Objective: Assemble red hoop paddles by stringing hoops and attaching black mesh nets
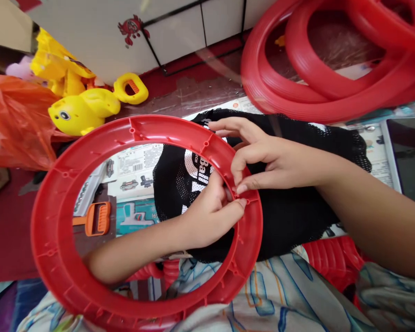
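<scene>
A large red plastic ring, its ribbed hollow side facing me, is tilted over my lap. My left hand reaches through its opening and is closed on the right part of the inner rim, thumb on top. Just above that thumb, my right hand has its thumb and a finger pinched together against the ring's hollow side. Whatever lies between those fingertips is too small or hidden to make out. Under the hands and ring spreads a black mesh cloth with white print.
Several red rings are stacked at the back right. Left stand a yellow toy animal, a yellow handle piece and an orange plastic bag. An orange handle piece lies beyond the ring's opening. A dark-screened device sits far right.
</scene>
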`<control>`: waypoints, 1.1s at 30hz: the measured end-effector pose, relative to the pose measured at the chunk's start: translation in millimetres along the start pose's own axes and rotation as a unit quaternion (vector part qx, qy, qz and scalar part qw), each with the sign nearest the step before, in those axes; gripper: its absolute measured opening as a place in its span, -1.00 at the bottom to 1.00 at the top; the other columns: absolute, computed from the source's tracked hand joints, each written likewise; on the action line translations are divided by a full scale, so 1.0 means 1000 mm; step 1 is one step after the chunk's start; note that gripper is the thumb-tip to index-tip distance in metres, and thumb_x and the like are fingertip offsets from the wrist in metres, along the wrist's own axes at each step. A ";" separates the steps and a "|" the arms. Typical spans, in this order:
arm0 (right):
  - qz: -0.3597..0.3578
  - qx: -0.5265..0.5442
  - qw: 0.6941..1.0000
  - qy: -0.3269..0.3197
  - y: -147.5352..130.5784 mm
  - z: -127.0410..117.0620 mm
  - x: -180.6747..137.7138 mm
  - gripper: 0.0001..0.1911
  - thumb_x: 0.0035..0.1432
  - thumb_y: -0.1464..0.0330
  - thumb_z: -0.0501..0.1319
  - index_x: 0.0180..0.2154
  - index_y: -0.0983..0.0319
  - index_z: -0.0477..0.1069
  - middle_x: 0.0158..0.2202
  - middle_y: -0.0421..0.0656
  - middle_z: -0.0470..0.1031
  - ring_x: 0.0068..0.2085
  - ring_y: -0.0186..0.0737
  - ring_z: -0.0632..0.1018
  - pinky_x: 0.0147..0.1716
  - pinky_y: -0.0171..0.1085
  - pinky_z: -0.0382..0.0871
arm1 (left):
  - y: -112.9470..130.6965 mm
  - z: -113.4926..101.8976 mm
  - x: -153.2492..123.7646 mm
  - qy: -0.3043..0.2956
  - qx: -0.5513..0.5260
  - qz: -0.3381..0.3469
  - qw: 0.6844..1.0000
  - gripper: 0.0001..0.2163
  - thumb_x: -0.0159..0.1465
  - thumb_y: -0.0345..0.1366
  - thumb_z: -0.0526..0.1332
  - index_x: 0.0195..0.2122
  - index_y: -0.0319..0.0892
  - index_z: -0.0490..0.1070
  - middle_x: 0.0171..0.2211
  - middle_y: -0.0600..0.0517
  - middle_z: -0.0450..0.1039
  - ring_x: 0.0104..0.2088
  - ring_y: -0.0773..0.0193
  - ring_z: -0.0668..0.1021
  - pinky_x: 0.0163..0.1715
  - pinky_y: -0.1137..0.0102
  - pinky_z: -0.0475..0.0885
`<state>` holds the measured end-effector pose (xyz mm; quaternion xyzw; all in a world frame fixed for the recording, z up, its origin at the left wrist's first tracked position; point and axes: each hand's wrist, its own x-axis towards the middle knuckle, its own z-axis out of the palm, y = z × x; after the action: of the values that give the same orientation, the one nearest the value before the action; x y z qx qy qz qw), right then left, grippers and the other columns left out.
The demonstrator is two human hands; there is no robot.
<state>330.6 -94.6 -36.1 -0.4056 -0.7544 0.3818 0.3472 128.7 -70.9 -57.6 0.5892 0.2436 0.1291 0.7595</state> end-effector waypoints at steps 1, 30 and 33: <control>-0.008 0.002 1.000 -0.004 0.001 0.000 0.001 -0.90 0.15 0.32 0.34 -0.41 0.20 0.53 0.35 -0.19 0.06 0.38 -0.13 0.15 0.39 -0.07 0.00 | 0.000 0.000 0.001 -0.004 0.000 -0.001 1.000 -0.74 0.24 -0.42 0.16 -0.11 -0.11 0.11 -0.27 0.10 0.22 -0.32 0.40 0.34 -0.34 0.50 0.35; 0.069 0.283 0.944 0.158 0.003 0.019 0.003 -0.82 -0.07 0.52 0.38 -0.52 0.27 0.39 -0.45 -0.29 0.43 -0.41 -0.42 0.52 -0.41 -0.43 0.49 | 0.000 -0.010 -0.010 -0.190 -0.276 -0.084 0.939 -0.66 0.36 -0.39 0.21 0.13 0.02 0.26 0.18 0.01 0.43 0.14 0.20 0.53 0.10 0.29 0.50; 0.037 0.301 0.938 0.165 0.000 0.020 0.004 -0.82 -0.06 0.56 0.36 -0.51 0.30 0.38 -0.40 -0.26 0.46 -0.37 -0.40 0.55 -0.40 -0.42 0.49 | -0.001 -0.010 -0.010 -0.196 -0.279 -0.066 0.938 -0.66 0.35 -0.41 0.22 0.12 0.01 0.29 0.07 0.05 0.53 0.00 0.27 0.62 -0.01 0.37 0.57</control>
<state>312.8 -96.9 -44.8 -0.3669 -0.5203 0.5315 0.5586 115.4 -67.7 -58.2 0.3503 0.0823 0.0233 0.9327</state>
